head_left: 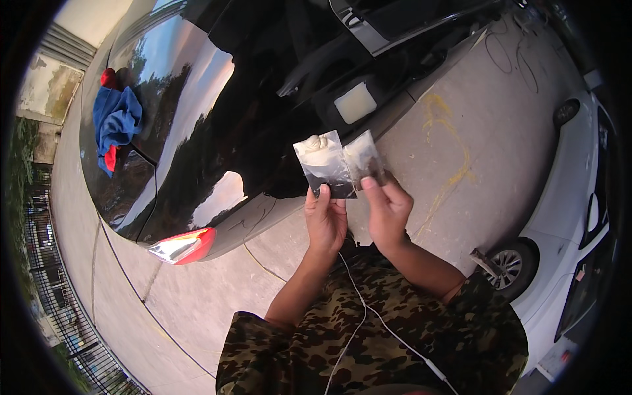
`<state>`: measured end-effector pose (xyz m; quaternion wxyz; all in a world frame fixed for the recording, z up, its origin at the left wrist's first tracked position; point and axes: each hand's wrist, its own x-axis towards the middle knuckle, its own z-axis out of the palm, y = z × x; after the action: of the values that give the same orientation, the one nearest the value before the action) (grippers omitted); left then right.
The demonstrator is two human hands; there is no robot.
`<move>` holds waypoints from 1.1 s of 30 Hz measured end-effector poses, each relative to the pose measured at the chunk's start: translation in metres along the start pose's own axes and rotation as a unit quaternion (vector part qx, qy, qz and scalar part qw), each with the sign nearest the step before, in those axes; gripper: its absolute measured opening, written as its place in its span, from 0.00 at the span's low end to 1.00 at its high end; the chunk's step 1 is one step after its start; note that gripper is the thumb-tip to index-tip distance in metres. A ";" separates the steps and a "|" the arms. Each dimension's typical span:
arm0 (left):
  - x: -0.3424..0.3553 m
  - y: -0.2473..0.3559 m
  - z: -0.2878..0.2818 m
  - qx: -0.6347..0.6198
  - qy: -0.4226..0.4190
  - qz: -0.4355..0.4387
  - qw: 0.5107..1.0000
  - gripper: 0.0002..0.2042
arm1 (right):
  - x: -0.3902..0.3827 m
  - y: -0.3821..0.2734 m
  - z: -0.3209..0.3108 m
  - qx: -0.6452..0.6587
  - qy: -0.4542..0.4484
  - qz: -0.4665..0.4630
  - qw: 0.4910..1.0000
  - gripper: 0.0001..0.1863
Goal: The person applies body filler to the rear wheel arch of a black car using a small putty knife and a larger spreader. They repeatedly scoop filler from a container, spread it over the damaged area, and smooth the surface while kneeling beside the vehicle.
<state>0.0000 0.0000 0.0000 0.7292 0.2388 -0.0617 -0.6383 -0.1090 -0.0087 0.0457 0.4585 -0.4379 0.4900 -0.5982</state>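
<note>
My left hand (325,220) grips the lower edge of a small clear plastic packet (323,164) with pale contents at its top. My right hand (388,209) pinches a second, similar clear packet (365,158) just to the right of the first. The two packets touch or slightly overlap, held up in front of a glossy black car (217,112). Both forearms rise from camouflage sleeves (368,336), and a thin white cable (359,316) runs down my front.
Blue and red cloths (116,122) lie on the black car's bodywork at the left. A red tail light (184,245) sits at the car's corner. A white car (566,217) stands at the right. Concrete ground (474,131) and a metal fence (59,296) surround them.
</note>
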 end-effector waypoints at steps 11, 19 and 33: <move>0.003 0.000 -0.020 0.036 0.015 0.010 0.999 0.17 | -0.020 0.052 -0.027 -0.286 -0.121 -0.178 0.934 0.17; -0.014 0.043 -0.039 0.095 0.011 0.055 0.994 0.21 | 0.054 0.097 -0.084 -0.518 0.022 -0.237 0.821 0.15; -0.025 0.066 -0.057 0.103 0.061 0.037 0.992 0.20 | 0.117 0.070 -0.022 -0.274 0.076 -0.165 0.944 0.14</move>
<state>0.0776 0.0437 -0.0161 0.7264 0.3484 -0.0914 -0.5854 -0.1449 -0.1263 -0.0177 0.1771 -0.5744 0.5893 -0.5398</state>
